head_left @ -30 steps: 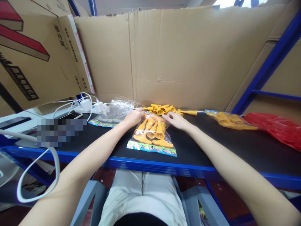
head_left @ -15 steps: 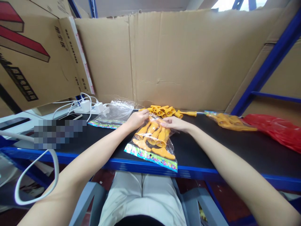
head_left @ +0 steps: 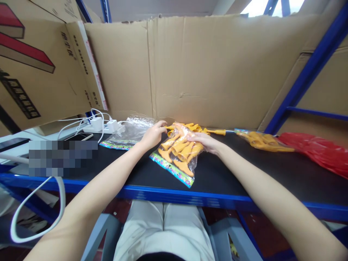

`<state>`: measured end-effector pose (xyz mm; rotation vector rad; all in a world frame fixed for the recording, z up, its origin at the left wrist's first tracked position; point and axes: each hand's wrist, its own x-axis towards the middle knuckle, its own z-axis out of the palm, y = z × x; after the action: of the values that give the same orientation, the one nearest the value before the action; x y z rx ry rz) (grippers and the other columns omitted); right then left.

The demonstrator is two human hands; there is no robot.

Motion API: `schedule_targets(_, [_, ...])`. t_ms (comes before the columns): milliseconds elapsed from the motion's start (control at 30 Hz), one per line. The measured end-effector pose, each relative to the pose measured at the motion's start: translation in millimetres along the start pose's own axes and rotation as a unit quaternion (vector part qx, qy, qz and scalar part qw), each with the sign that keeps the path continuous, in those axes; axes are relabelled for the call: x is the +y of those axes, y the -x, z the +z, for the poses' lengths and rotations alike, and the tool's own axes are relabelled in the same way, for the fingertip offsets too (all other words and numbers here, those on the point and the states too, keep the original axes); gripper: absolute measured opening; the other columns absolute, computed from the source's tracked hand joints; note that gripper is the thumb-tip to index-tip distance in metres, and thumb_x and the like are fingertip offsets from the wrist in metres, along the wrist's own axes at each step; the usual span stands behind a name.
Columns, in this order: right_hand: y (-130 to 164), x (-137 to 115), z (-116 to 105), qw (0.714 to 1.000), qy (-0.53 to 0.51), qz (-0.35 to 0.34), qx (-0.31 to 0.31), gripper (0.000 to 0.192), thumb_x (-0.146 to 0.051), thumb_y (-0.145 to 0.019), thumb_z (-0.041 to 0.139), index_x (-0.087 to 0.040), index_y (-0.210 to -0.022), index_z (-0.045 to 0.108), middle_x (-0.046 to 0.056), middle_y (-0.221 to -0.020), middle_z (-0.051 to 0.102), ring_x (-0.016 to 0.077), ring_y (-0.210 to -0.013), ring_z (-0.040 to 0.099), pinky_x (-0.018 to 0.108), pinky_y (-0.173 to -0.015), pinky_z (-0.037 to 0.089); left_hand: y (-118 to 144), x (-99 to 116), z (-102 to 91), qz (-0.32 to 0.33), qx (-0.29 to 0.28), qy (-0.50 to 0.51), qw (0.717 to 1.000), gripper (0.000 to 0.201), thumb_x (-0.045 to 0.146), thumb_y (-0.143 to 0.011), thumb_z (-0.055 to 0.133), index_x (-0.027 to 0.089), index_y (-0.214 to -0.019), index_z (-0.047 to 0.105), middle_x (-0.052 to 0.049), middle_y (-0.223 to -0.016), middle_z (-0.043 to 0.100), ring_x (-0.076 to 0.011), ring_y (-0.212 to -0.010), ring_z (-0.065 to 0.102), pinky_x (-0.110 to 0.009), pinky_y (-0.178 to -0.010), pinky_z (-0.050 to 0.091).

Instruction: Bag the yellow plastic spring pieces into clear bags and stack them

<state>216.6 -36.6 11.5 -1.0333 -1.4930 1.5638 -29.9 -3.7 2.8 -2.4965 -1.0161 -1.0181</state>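
A clear plastic bag (head_left: 178,154) with a colourful printed strip along its near edge lies tilted in front of me. Inside it are several orange-yellow horn-shaped plastic pieces with flared ends. My right hand (head_left: 206,142) grips the bag at its upper right side, thumb on top of the film. Just left of the bag's far end is my left hand (head_left: 154,136), off the film, its fingers bent and apart near a heap of loose orange-yellow plastic pieces (head_left: 197,127). Part of this heap is hidden behind the bag.
Left of centre lies a clear bag with a printed strip (head_left: 122,139). White chargers and cables (head_left: 95,124) stand at the back left. To the right are another filled bag (head_left: 262,140) and red plastic bags (head_left: 312,150). A cardboard wall (head_left: 217,72) closes off the black tabletop's back.
My left hand has let go of the bag's far end and moved slightly left. The bag, in my right hand, has turned, its printed strip swinging away from the table's front edge.
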Motion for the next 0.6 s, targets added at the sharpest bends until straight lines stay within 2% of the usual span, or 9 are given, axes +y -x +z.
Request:
schedule_targets(100, [1, -8, -17, 0.997, -0.008, -0.029, 0.077, 0.024, -0.013, -0.068, 0.064, -0.012, -0.091, 0.060, 0.010, -0.091, 0.066, 0.0156, -0.073, 0.064, 0.027, -0.069, 0.053, 3, -15, -2.2, -0.044, 0.033, 0.020, 0.998, 0.031, 0.003, -0.076, 0.033, 0.016, -0.075, 0.060, -0.007, -0.116, 0.049, -0.0151, -0.102, 0.051, -0.029, -0.085, 0.043])
schedule_targets(200, [6, -23, -38, 0.981, -0.024, -0.075, 0.179, 0.021, -0.012, -0.067, 0.063, -0.011, -0.088, 0.059, 0.009, -0.086, 0.066, 0.0152, -0.069, 0.063, 0.026, -0.065, 0.052, 5, -28, -3.2, -0.068, 0.050, 0.014, 0.996, 0.028, 0.004, -0.075, 0.035, 0.016, -0.074, 0.061, -0.007, -0.112, 0.050, -0.0161, -0.100, 0.052, -0.031, -0.086, 0.042])
schedule_targets(300, [17, -44, -58, 0.944, -0.082, -0.132, 0.291, 0.016, -0.012, -0.071, 0.057, -0.011, -0.087, 0.056, 0.009, -0.086, 0.065, 0.0137, -0.067, 0.061, 0.025, -0.061, 0.050, 6, -33, -3.2, -0.083, 0.054, 0.008, 0.995, 0.026, 0.006, -0.075, 0.037, 0.016, -0.075, 0.061, -0.008, -0.108, 0.052, -0.0173, -0.099, 0.052, -0.032, -0.086, 0.042])
schedule_targets(400, [36, -63, -77, 0.898, -0.141, -0.180, 0.375, 0.021, -0.013, -0.080, 0.043, -0.012, -0.098, 0.054, 0.012, -0.105, 0.060, 0.0109, -0.071, 0.060, 0.020, -0.053, 0.044, 6, -32, -2.9, -0.082, 0.048, 0.007, 0.995, 0.025, 0.007, -0.075, 0.039, 0.016, -0.076, 0.061, -0.008, -0.106, 0.053, -0.0176, -0.099, 0.052, -0.033, -0.087, 0.042])
schedule_targets(500, [62, -67, -99, 0.851, -0.112, -0.224, 0.463, 0.034, -0.013, -0.084, 0.026, -0.014, -0.104, 0.054, 0.014, -0.124, 0.050, 0.0121, -0.088, 0.059, 0.021, -0.055, 0.041, 6, -29, -2.3, -0.076, 0.041, 0.007, 0.996, 0.025, 0.008, -0.075, 0.038, 0.016, -0.078, 0.061, -0.008, -0.106, 0.053, -0.0177, -0.099, 0.052, -0.033, -0.087, 0.043])
schedule_targets(600, [94, -50, -125, 0.808, 0.010, -0.210, 0.550, 0.049, -0.010, -0.082, 0.015, -0.014, -0.096, 0.062, 0.016, -0.123, 0.051, 0.0157, -0.094, 0.059, 0.027, -0.058, 0.041, 5, -28, -1.3, -0.074, 0.032, 0.006, 0.997, 0.025, 0.009, -0.075, 0.038, 0.016, -0.079, 0.062, -0.008, -0.104, 0.054, -0.0183, -0.098, 0.052, -0.034, -0.087, 0.043])
